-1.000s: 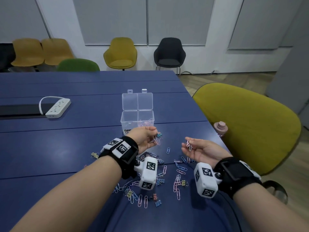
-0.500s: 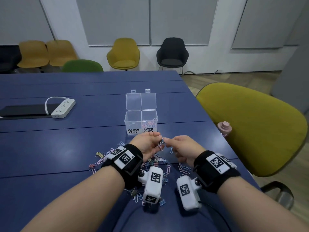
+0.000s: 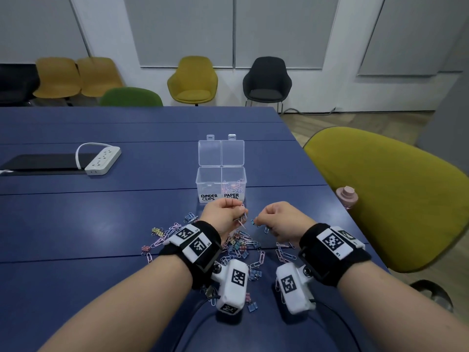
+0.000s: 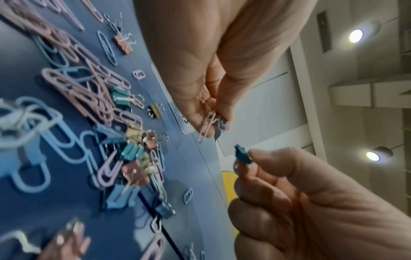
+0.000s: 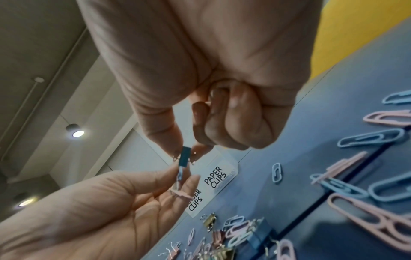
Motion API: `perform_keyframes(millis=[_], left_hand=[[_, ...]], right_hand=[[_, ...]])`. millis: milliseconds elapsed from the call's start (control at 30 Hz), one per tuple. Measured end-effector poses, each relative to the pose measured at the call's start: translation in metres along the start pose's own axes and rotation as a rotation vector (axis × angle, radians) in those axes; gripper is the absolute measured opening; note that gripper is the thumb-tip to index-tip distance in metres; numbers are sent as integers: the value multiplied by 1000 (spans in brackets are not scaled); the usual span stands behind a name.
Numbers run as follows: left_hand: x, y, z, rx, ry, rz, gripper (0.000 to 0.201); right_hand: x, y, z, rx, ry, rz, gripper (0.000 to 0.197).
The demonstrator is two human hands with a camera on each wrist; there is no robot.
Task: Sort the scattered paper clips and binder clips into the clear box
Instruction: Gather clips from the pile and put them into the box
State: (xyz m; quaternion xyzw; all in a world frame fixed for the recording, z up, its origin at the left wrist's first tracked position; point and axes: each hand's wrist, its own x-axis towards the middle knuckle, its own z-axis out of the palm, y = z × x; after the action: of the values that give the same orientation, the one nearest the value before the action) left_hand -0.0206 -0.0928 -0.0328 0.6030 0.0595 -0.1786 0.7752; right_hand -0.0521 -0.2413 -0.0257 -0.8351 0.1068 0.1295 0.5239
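Head view: the blue table fills the lower and left frame, with an olive chair at the right edge and a white power strip at middle left. Just above frame centre stands the clear box, lid tipped back, its two compartments labelled BINDER CLIPS on the left and PAPER CLIPS on the right; a few pastel clips lie in the right one, while what the left one holds cannot be made out. Below centre, both hands are raised above the scattered pile of clips, which spreads across the table under and between the wrists. The left hand has fingers curled round a small bunch of paper clips, a pink one sticking out below the fingertips; the left wrist view shows this bunch pinched between thumb and fingers. The right hand, just beside and not touching the left, pinches a teal binder clip between thumb and forefinger, the other fingers folded into the palm. In the right wrist view that binder clip hangs below the fingertips, in front of the box labels.
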Motion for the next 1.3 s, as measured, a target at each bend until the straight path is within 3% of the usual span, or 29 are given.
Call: perform_keyframes(millis=[100, 333, 533, 733, 867, 967, 1067, 1133, 1300], left_hand=[[3, 4, -8, -79, -8, -48, 16], [8, 14, -17, -486, -31, -342, 16], [9, 12, -14, -424, -37, -473, 27], [11, 8, 5, 85, -133, -412, 35], [13, 14, 22, 862, -171, -136, 24], [21, 10, 36, 1305, -197, 1, 36], [26, 2, 52, 1549, -201, 42, 38], [30, -3, 61, 1647, -226, 58, 32], [69, -26, 62, 1770, -253, -83, 19]], right_hand=[[2, 3, -6, -6, 9, 10, 21], [14, 1, -23, -172, 76, 52, 9], [29, -5, -32, -415, 109, 117, 15], [33, -5, -42, -456, 101, 125, 5], [24, -1, -56, -616, 158, 131, 12], [13, 4, -64, -841, 62, 217, 22], [1, 7, -64, -971, -51, 283, 38], [-3, 10, -59, -985, -79, 284, 38], [0, 12, -42, -1013, -66, 278, 33]])
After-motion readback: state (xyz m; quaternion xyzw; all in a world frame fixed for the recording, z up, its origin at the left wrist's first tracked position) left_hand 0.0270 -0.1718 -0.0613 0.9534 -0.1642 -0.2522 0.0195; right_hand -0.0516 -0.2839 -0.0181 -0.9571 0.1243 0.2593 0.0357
